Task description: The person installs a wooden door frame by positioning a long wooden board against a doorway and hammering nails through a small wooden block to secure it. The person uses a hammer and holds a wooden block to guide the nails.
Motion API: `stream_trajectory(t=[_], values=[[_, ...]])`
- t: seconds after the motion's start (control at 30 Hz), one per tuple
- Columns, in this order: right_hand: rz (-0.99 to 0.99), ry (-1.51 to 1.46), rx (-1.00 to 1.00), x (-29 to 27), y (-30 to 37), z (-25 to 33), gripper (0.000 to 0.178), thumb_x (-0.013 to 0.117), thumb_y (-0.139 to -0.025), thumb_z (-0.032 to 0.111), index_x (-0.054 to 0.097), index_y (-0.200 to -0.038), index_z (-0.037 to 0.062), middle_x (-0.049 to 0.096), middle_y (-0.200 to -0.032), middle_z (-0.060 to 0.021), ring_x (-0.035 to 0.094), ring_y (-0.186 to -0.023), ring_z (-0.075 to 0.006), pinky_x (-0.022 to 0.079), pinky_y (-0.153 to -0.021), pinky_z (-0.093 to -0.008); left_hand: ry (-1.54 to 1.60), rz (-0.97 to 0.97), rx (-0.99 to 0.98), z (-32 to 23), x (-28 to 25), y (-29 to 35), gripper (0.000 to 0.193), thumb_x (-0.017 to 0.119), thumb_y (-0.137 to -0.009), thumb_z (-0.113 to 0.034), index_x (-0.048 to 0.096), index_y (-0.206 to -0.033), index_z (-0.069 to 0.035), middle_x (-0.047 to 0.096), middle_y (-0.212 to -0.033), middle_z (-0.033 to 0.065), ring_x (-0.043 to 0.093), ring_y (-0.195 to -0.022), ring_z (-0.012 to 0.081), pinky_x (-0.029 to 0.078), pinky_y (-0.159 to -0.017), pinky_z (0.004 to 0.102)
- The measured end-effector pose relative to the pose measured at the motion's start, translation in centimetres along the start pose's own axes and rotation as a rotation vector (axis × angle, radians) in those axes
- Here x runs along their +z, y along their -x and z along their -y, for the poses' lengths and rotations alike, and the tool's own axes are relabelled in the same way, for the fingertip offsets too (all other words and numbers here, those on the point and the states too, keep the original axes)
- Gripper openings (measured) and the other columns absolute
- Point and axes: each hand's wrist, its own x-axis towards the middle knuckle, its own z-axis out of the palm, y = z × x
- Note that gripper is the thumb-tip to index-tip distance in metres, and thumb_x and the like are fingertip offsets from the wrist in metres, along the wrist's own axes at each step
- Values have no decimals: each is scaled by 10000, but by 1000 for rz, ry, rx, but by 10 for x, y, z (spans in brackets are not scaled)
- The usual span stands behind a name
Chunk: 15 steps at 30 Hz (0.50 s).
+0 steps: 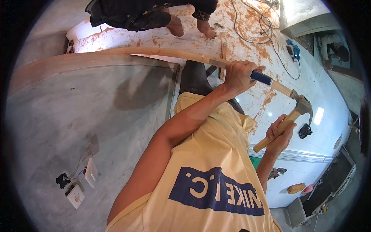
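Note:
My left hand (239, 78) is wrapped round a chisel with a blue and wood handle (261, 77). Its flat grey blade (218, 63) points left, at the end of a long wooden strip (166, 52); I cannot tell whether they touch. My right hand (280, 134) grips a claw hammer (284, 124) by its pale wooden handle. The hammer's head is up against the butt end of the chisel handle, or very close to it. The wooden strip runs left along the top of the grey wall (116, 89).
Another person's hand (206, 30) is on the floor (247, 54) ahead, beside a small hammer (218, 26). Wood shavings lie scattered there. A black cable (266, 34) runs to a blue power tool (293, 51). Wall sockets with loose wires (75, 196) are at lower left.

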Motion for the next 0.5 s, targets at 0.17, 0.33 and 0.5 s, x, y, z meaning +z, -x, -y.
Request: stream_trajectory(t=[0.17, 0.33, 0.5], values=[[36, 10, 14, 10, 3, 5, 570, 339, -1007, 589, 527, -1006, 51, 418, -620, 4, 335, -453, -63, 245, -389, -208, -12, 10, 40, -1, -5, -4, 228, 792, -755, -210, 613, -678, -91, 613, -608, 76, 632, -564, 285, 469, -526, 407], [54, 70, 21, 14, 3, 1, 580, 359, -995, 611, 517, -984, 53, 405, -608, 5, 332, -447, -60, 248, -388, -205, -18, 0, 53, 0, -4, -6, 255, 782, -769, -209, 599, -645, -82, 617, -600, 89, 635, -559, 298, 470, -518, 413], [54, 88, -13, 19, 5, 2, 598, 382, -985, 623, 516, -978, 41, 403, -611, 6, 334, -447, -56, 260, -387, -202, -24, 2, 21, 1, 0, -6, 297, 773, -790, -224, 581, -618, -78, 605, -578, 98, 630, -550, 307, 465, -513, 425]])
